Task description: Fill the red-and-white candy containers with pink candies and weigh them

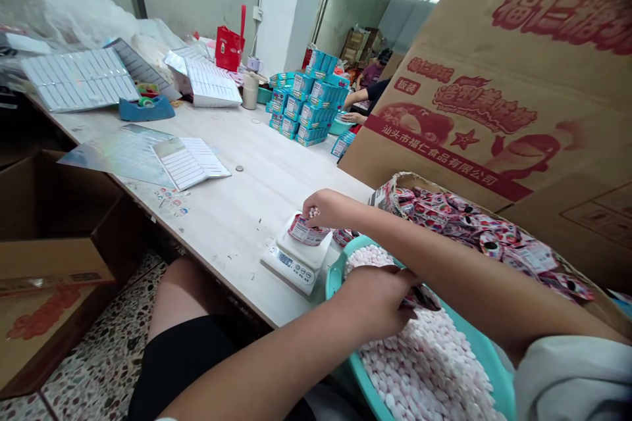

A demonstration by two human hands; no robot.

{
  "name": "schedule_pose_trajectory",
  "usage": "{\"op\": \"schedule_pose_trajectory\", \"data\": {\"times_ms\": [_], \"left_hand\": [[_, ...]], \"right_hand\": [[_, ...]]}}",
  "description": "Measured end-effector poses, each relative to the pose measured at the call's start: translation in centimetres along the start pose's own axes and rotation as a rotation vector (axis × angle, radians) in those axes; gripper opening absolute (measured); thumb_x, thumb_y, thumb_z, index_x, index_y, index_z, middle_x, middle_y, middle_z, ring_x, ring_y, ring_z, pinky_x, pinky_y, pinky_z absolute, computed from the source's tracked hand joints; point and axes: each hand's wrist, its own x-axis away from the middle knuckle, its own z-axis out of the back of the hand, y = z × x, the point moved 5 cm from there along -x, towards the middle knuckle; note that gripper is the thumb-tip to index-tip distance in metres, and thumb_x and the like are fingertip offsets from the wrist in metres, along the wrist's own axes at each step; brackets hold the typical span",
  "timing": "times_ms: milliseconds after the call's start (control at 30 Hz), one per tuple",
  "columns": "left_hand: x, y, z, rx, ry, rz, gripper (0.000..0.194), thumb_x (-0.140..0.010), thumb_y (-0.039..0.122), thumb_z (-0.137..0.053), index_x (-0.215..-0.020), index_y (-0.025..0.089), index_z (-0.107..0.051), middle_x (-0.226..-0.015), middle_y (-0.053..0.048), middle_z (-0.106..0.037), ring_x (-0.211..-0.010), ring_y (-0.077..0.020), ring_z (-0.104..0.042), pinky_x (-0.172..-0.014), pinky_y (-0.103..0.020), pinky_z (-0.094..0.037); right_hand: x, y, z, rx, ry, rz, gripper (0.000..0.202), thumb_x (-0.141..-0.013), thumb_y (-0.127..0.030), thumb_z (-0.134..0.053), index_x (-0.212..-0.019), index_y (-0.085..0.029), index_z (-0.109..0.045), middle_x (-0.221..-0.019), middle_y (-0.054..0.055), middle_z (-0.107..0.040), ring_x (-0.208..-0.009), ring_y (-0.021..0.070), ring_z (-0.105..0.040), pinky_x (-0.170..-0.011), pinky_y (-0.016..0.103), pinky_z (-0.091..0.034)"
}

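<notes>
A white digital scale [288, 268] stands at the table's front edge with a small printed container [307, 231] on it. My right hand [328, 208] reaches over from the right, its closed fingers holding a few pale candies at the container's top. Closer to me, my left hand [382, 299] is wrapped round a dark printed packet [423, 298] above a turquoise basin [342, 270]. White and pinkish candies [424, 362] fill the basin. Part of the packet is hidden by my fingers.
Behind the basin is a box of red printed packets [464, 217], beside a tall carton [494, 79]. Turquoise boxes [306, 105] are stacked farther back, near a person's hands [353, 108]. A tape dispenser [147, 108] and printed sheets [190, 161] lie left; an open carton [54, 250] stands below.
</notes>
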Motion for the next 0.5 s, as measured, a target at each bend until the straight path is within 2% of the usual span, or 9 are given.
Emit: {"op": "schedule_pose_trajectory", "data": {"times_ms": [367, 500], "left_hand": [[-0.1, 0.0, 0.0, 0.021, 0.003, 0.002, 0.05, -0.082, 0.033, -0.063, -0.132, 0.027, -0.054, -0.116, -0.004, -0.07, -0.101, -0.0275, -0.068, -0.084, -0.038, -0.057], [-0.2, -0.1, 0.0, 0.02, 0.004, 0.001, 0.05, -0.081, 0.031, -0.064, -0.131, 0.026, -0.055, -0.118, -0.005, -0.07, -0.104, -0.0274, -0.068, -0.087, -0.038, -0.056]], "right_hand": [[0.9, 0.9, -0.6, -0.09, 0.061, 0.069, 0.019, -0.078, -0.02, -0.072, -0.097, -0.018, -0.076, -0.1, 0.006, -0.075, -0.087, 0.0179, -0.065, -0.072, 0.024, -0.045], [1.4, 1.2, -0.6, -0.166, 0.075, 0.055, 0.023, -0.077, -0.012, -0.069, -0.098, -0.019, -0.075, -0.103, 0.006, -0.075, -0.092, 0.0179, -0.069, -0.074, 0.022, -0.049]]}}
